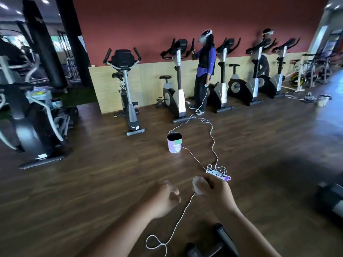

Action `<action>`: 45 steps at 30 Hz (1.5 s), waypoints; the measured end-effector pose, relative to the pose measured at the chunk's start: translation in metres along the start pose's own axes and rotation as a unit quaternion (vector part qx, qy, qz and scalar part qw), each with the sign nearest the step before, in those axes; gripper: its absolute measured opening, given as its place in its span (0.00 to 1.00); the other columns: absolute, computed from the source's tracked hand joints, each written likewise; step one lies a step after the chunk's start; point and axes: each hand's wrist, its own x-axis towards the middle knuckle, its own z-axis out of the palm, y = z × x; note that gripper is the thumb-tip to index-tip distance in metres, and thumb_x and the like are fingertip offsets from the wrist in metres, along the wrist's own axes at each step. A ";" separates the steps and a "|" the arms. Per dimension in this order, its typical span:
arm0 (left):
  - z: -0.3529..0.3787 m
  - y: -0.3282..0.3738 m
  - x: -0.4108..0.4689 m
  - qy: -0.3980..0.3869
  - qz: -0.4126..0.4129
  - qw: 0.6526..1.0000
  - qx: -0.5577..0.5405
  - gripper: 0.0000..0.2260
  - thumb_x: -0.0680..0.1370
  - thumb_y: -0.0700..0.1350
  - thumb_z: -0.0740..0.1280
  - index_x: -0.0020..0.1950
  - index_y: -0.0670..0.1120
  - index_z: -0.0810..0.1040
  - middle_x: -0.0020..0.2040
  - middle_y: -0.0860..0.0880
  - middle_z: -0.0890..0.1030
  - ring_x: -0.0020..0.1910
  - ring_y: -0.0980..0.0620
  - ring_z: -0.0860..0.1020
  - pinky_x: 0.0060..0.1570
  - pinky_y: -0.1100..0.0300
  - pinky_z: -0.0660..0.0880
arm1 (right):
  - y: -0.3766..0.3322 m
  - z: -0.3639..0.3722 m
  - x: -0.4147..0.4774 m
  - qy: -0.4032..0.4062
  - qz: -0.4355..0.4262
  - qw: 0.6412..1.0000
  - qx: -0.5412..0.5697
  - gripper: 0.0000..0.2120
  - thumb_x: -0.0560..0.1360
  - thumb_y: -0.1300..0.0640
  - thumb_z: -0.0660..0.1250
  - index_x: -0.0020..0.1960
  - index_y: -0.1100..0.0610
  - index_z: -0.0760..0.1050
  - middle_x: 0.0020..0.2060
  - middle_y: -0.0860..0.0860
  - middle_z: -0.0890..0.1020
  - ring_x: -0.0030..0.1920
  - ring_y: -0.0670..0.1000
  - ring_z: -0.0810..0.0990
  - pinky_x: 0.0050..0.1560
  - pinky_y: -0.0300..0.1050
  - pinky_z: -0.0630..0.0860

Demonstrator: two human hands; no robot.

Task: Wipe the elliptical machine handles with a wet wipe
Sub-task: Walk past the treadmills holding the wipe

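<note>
Single head-worn wide-angle view, looking forward and down over both forearms. Near field: wooden floor (111, 182) just below. Far field: row of exercise bikes (128, 86) against the red wall (167, 19). Edges bowed and blurred, likely lens distortion.

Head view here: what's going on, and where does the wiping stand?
A person stands on a gym's wooden floor with both arms out in front. The right hand is closed around a crumpled white wipe; the left hand is loosely curled and holds nothing. Neither hand is touching a machine. An elliptical machine stands off to the left. Ahead on the floor sit a small bin and a power strip with white cables. No handle is being wiped at this moment.
</note>
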 end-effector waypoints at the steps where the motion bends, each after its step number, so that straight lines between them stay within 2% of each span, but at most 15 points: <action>1: -0.003 -0.007 0.025 -0.005 0.005 1.000 0.002 0.13 0.78 0.57 0.68 0.58 0.54 0.83 0.55 0.55 0.80 0.59 0.54 0.79 0.51 0.66 0.69 | 0.002 0.005 0.022 0.012 0.008 1.000 -0.003 0.16 0.73 0.44 0.66 0.40 0.57 0.81 0.32 0.51 0.83 0.34 0.49 0.80 0.40 0.49 0.77; 4: -0.008 -0.025 0.101 -0.023 -0.003 1.000 -0.004 0.12 0.77 0.58 0.68 0.58 0.56 0.82 0.60 0.56 0.78 0.61 0.54 0.79 0.59 0.62 0.74 | 0.008 0.013 0.089 0.046 0.020 0.999 0.001 0.21 0.69 0.41 0.64 0.45 0.57 0.82 0.35 0.53 0.85 0.35 0.47 0.79 0.41 0.46 0.78; 6: -0.009 -0.037 0.156 -0.031 -0.002 1.000 -0.007 0.12 0.75 0.59 0.68 0.56 0.57 0.81 0.59 0.57 0.77 0.60 0.54 0.80 0.60 0.59 0.76 | 0.017 0.016 0.138 0.057 0.011 0.998 -0.008 0.19 0.70 0.43 0.64 0.42 0.60 0.81 0.29 0.50 0.80 0.32 0.44 0.74 0.38 0.43 0.73; 9: -0.014 -0.048 0.234 -0.038 0.011 0.999 0.012 0.12 0.76 0.57 0.68 0.56 0.56 0.81 0.59 0.58 0.77 0.63 0.55 0.78 0.60 0.60 0.75 | 0.031 0.011 0.212 0.062 0.013 0.998 -0.027 0.13 0.76 0.50 0.67 0.39 0.59 0.80 0.27 0.45 0.79 0.29 0.41 0.72 0.35 0.38 0.70; 13: -0.022 -0.053 0.335 -0.053 0.037 0.998 0.015 0.11 0.77 0.56 0.69 0.57 0.54 0.81 0.59 0.57 0.78 0.61 0.55 0.78 0.57 0.62 0.74 | 0.054 -0.004 0.308 0.094 0.036 0.994 -0.034 0.11 0.78 0.52 0.69 0.39 0.54 0.82 0.30 0.46 0.82 0.32 0.43 0.77 0.38 0.47 0.78; 15: -0.024 -0.052 0.387 -0.081 0.046 0.996 -0.003 0.11 0.78 0.54 0.69 0.59 0.53 0.82 0.61 0.53 0.79 0.62 0.51 0.79 0.61 0.57 0.76 | 0.061 -0.013 0.353 0.108 0.046 0.993 -0.033 0.09 0.76 0.50 0.69 0.41 0.52 0.83 0.31 0.48 0.84 0.34 0.45 0.80 0.42 0.53 0.81; 17: -0.025 -0.048 0.441 -0.095 0.058 0.994 0.008 0.14 0.77 0.56 0.68 0.59 0.52 0.83 0.58 0.51 0.81 0.61 0.48 0.79 0.62 0.52 0.77 | 0.064 -0.023 0.396 0.130 0.053 0.990 -0.033 0.08 0.75 0.49 0.69 0.42 0.50 0.84 0.32 0.49 0.84 0.33 0.46 0.81 0.40 0.50 0.81; 21: -0.015 -0.043 0.555 -0.067 0.133 0.988 0.040 0.21 0.69 0.66 0.60 0.50 0.56 0.82 0.52 0.56 0.79 0.61 0.52 0.77 0.64 0.56 0.73 | 0.080 -0.046 0.479 0.171 0.058 0.983 -0.034 0.08 0.73 0.48 0.68 0.40 0.49 0.84 0.33 0.50 0.85 0.33 0.44 0.80 0.39 0.46 0.78; 24: -0.015 -0.027 0.642 -0.110 0.189 0.974 0.066 0.13 0.77 0.58 0.67 0.54 0.53 0.83 0.56 0.53 0.80 0.62 0.52 0.75 0.66 0.60 0.67 | 0.103 -0.069 0.537 0.226 0.076 0.970 -0.043 0.07 0.76 0.53 0.70 0.40 0.50 0.84 0.32 0.48 0.84 0.32 0.43 0.78 0.35 0.43 0.76; 27: -0.005 -0.001 0.724 -0.119 0.252 0.957 0.079 0.11 0.77 0.56 0.69 0.55 0.53 0.83 0.56 0.53 0.80 0.61 0.51 0.73 0.61 0.59 0.71 | 0.118 -0.098 0.585 0.284 0.093 0.954 -0.027 0.09 0.72 0.45 0.67 0.43 0.46 0.85 0.34 0.46 0.86 0.35 0.43 0.80 0.40 0.46 0.80; 30: 0.015 0.035 0.793 -0.149 0.302 0.939 0.071 0.10 0.76 0.56 0.72 0.53 0.53 0.84 0.54 0.50 0.81 0.60 0.47 0.75 0.60 0.55 0.73 | 0.132 -0.138 0.621 0.342 0.103 0.934 -0.016 0.13 0.65 0.38 0.65 0.41 0.42 0.85 0.37 0.46 0.88 0.37 0.44 0.84 0.44 0.52 0.85; 33: 0.041 0.086 0.850 -0.176 0.369 0.908 0.096 0.13 0.76 0.60 0.71 0.55 0.53 0.84 0.55 0.49 0.81 0.58 0.46 0.76 0.60 0.53 0.73 | 0.155 -0.186 0.642 0.392 0.114 0.913 -0.018 0.14 0.65 0.39 0.67 0.45 0.40 0.85 0.39 0.47 0.89 0.39 0.44 0.84 0.46 0.57 0.85; 36: 0.076 0.150 0.893 -0.196 0.421 0.879 0.103 0.13 0.78 0.59 0.70 0.57 0.53 0.83 0.57 0.50 0.80 0.59 0.47 0.75 0.60 0.56 0.73 | 0.181 -0.246 0.650 0.446 0.122 0.887 -0.011 0.10 0.66 0.41 0.69 0.45 0.38 0.85 0.40 0.46 0.89 0.41 0.46 0.86 0.48 0.61 0.85; 40: 0.136 0.256 0.933 -0.222 0.482 0.843 0.089 0.13 0.78 0.58 0.69 0.58 0.53 0.82 0.57 0.50 0.79 0.60 0.48 0.73 0.62 0.56 0.72 | 0.214 -0.341 0.642 0.509 0.144 0.848 -0.026 0.09 0.68 0.42 0.70 0.45 0.38 0.86 0.42 0.44 0.89 0.47 0.49 0.88 0.52 0.60 0.85; 45: 0.195 0.404 0.953 -0.233 0.546 0.802 0.065 0.13 0.77 0.59 0.67 0.58 0.56 0.81 0.58 0.54 0.78 0.63 0.51 0.72 0.64 0.52 0.73 | 0.241 -0.465 0.613 0.583 0.174 0.792 -0.042 0.10 0.69 0.42 0.70 0.47 0.40 0.86 0.40 0.44 0.89 0.43 0.47 0.87 0.51 0.59 0.85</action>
